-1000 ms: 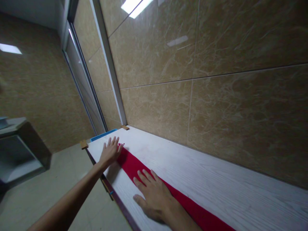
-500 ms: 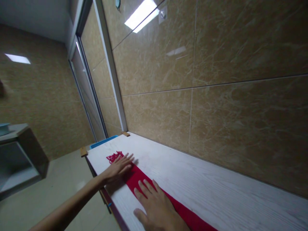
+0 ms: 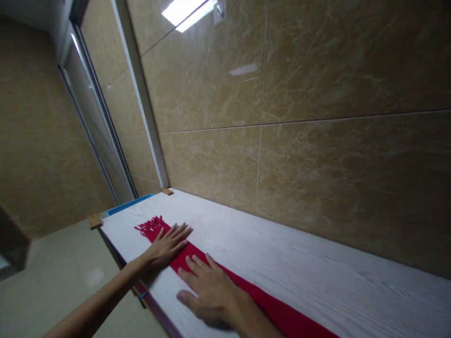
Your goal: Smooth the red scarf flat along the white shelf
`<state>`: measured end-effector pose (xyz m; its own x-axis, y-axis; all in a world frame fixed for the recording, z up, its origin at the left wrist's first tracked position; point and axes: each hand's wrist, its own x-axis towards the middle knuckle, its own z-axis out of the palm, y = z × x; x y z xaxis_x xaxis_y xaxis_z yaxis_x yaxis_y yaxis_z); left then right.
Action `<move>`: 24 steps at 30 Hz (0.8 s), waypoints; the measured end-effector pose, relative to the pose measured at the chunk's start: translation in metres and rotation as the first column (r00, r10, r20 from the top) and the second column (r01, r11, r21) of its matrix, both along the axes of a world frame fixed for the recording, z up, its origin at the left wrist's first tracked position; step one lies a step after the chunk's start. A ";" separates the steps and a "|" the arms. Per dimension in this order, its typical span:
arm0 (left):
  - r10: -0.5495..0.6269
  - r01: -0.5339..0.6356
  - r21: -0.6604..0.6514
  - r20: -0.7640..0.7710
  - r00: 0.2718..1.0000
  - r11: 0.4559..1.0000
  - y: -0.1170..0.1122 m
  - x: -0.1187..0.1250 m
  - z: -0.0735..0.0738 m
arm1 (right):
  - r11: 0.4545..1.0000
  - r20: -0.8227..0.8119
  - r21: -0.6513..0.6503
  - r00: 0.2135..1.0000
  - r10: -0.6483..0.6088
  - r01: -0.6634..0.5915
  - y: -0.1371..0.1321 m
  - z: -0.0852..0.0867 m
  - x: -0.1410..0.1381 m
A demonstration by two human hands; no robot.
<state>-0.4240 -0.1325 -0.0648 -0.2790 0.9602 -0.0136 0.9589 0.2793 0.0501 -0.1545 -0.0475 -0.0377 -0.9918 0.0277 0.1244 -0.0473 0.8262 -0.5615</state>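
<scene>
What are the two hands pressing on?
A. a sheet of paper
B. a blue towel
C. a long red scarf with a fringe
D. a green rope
C: both the left hand and the right hand lie flat, palms down, on the long red fringed scarf stretched along the white wood-grain tabletop.

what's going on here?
A person has both hands flat on a long red scarf laid lengthwise along a white wood-grain table against a tiled wall. The left hand presses near the fringed end; the right hand lies palm down on the strip just behind it. Neither hand grips anything. The fringe lies spread on the tabletop.
</scene>
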 end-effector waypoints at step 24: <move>-0.620 0.620 0.026 0.066 0.781 0.784 0.031 0.217 0.040 | 0.934 0.155 0.111 0.922 -0.355 0.340 0.032 0.024 0.243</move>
<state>-0.2068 -0.1016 -0.0251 0.3785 0.9256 -0.0068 0.9191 -0.3749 0.1209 0.0886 -0.0159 -0.0134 -0.9280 0.3714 -0.0281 0.3406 0.8159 -0.4672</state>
